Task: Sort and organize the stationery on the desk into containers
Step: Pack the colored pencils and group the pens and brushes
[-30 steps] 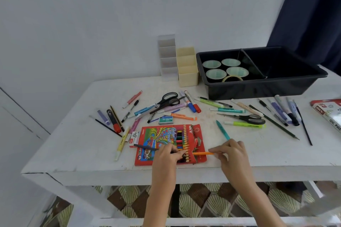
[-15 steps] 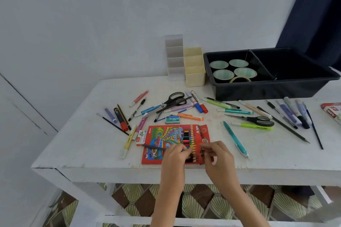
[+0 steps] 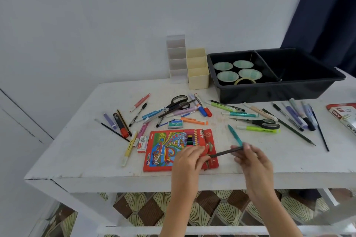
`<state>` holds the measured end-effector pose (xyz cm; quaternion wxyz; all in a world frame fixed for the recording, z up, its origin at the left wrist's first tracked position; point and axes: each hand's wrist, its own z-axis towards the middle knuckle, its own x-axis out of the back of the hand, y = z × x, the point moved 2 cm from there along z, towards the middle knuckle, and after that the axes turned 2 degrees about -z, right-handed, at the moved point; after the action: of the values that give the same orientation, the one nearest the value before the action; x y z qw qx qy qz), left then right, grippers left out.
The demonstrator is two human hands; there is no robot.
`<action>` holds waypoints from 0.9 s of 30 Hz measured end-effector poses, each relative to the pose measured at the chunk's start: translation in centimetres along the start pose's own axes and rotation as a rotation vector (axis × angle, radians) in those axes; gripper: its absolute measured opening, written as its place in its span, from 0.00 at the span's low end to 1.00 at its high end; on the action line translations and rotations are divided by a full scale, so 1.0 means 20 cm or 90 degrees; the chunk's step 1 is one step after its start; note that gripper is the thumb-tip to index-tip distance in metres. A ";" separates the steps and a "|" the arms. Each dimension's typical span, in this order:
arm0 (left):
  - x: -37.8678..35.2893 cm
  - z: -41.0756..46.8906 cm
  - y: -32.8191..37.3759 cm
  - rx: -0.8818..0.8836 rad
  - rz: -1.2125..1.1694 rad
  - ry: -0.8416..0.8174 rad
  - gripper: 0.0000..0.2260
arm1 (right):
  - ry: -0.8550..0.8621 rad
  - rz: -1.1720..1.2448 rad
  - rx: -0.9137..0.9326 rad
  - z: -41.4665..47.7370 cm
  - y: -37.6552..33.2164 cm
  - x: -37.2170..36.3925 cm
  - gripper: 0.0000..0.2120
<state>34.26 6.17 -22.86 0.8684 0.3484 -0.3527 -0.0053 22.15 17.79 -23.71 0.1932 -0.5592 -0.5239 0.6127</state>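
A red colour pencil box (image 3: 163,152) lies flat near the white desk's (image 3: 81,157) front edge. My left hand (image 3: 189,159) rests on its right end, fingers curled over the open flap. My right hand (image 3: 252,159) pinches a dark pencil (image 3: 224,153) just right of the box, its tip pointing at the box opening. A teal pen (image 3: 235,134) lies on the desk just behind my right hand. Pens, markers and highlighters are scattered across the desk. One pair of scissors (image 3: 176,103) lies in the middle, another pair (image 3: 260,121) lies to the right.
At the back stand a clear divided organiser (image 3: 176,59), a cream one (image 3: 197,69) and a black two-part tray (image 3: 289,90) holding green-lidded cups (image 3: 228,76) and a tape roll (image 3: 245,81). A staple box (image 3: 175,124) lies behind the pencil box. A red oil pastel pack (image 3: 344,117) sits at the right edge.
The orange pencil I was sliding into the box is out of sight. The dark pencil that lay across the box is now in my right hand, on the box's right side.
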 end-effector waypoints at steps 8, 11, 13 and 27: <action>0.11 -0.04 -0.15 0.104 0.027 -0.162 0.28 | 0.157 -0.103 0.136 0.06 -0.07 0.15 0.08; 0.11 -0.06 -0.18 0.103 0.026 -0.162 0.21 | 0.102 -0.125 0.116 0.04 -0.04 0.10 0.08; 0.10 -0.06 -0.20 0.107 0.009 -0.153 0.19 | 0.077 -0.124 0.087 0.04 -0.05 0.09 0.07; 0.06 -0.09 -0.19 0.070 0.002 -0.118 0.16 | -0.127 -0.668 0.203 -0.04 0.11 -0.07 0.09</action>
<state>37.12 4.00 -25.39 0.8118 0.3929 -0.4317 -0.0163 24.05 16.21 -24.84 0.5039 -0.1262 -0.6489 0.5560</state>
